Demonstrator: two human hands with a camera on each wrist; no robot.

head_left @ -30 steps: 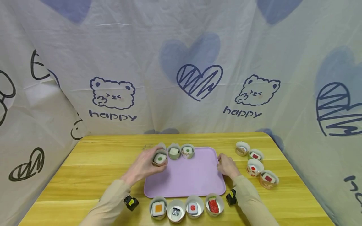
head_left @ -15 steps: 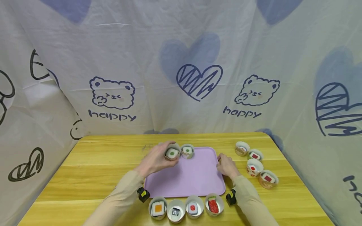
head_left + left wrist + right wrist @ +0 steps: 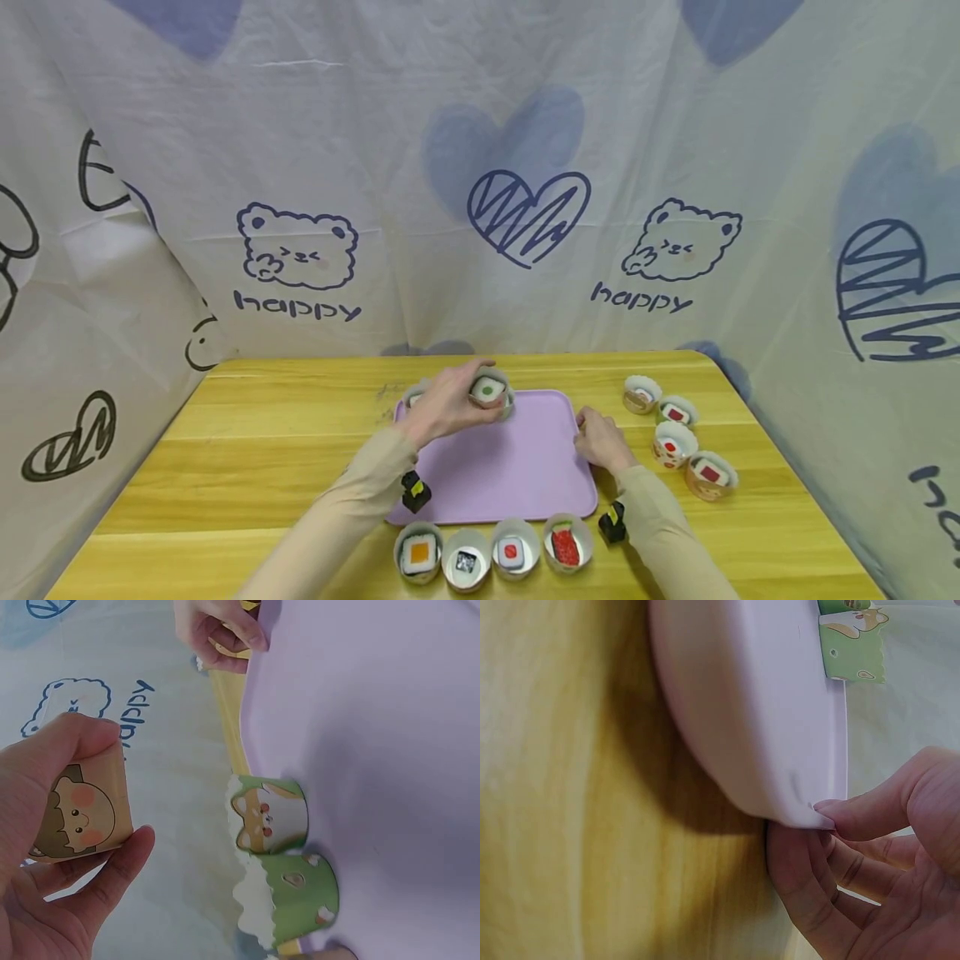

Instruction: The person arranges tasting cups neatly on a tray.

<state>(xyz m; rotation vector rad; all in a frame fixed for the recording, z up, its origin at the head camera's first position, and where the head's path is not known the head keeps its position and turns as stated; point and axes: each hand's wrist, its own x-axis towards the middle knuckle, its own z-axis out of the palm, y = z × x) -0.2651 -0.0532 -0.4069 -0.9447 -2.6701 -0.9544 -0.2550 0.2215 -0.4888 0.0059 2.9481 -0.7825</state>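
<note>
My left hand (image 3: 442, 404) grips a paper cup (image 3: 488, 392) between thumb and fingers, raised over the far edge of the pink tray (image 3: 502, 475). Inside this cup is a white sushi-like piece with a green centre. The left wrist view shows a cartoon face on the brown cup (image 3: 86, 806). Two green paper cups, a fox-printed one (image 3: 274, 817) and another (image 3: 304, 896), stand on the tray along its far side, partly hidden by the left hand in the head view. At the tray's right rim, my right hand (image 3: 862, 855) pinches the edge between thumb and fingers.
Along the near side of the tray stands a row of cups, with orange-topped (image 3: 420, 553), dark-topped (image 3: 467, 563) and red (image 3: 566, 546) pieces. More cups (image 3: 711, 477) stand at the right of the wooden table (image 3: 285, 442). A printed cloth (image 3: 420, 167) hangs behind.
My left hand has carried its cup to the right and slightly farther back, passing over the cups at the tray's far edge. My right hand stays on the rim.
</note>
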